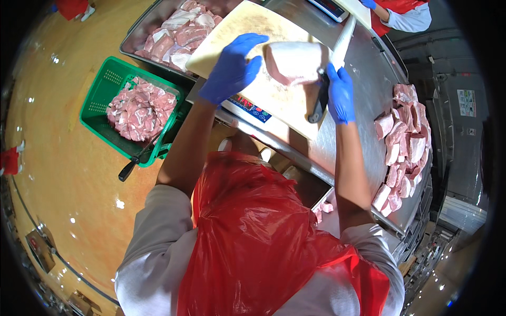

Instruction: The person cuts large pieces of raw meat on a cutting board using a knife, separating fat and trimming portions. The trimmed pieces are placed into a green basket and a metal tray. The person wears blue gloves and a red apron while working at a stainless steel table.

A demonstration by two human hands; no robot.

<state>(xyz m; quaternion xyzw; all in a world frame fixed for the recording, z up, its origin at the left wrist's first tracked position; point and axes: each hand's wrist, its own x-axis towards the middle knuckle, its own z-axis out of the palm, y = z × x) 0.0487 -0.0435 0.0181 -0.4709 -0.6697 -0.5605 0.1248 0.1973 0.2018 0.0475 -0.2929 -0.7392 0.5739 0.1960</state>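
Note:
A pale slab of meat with a white fat side (296, 60) lies on the cutting board (247, 23). My left hand (234, 68), in a blue glove, is open beside the slab's left end, thumb apart from the fingers. At the slab's right end, my gloved right hand (341, 97) is closed on a knife (318, 100). The knife's black handle slants down along the palm, and its pale blade appears to point away from me past the fingertips. Under the board's near edge sits a scale with a blue panel (247, 108).
Left of the board are a metal tub (126, 45) of meat pieces and a green basket (92, 108) of trimmings, a black-handled tool (129, 167) across its rim. Cut meat blocks (406, 137) are heaped on the steel table (363, 142). A co-worker's sleeve (408, 20) shows far right.

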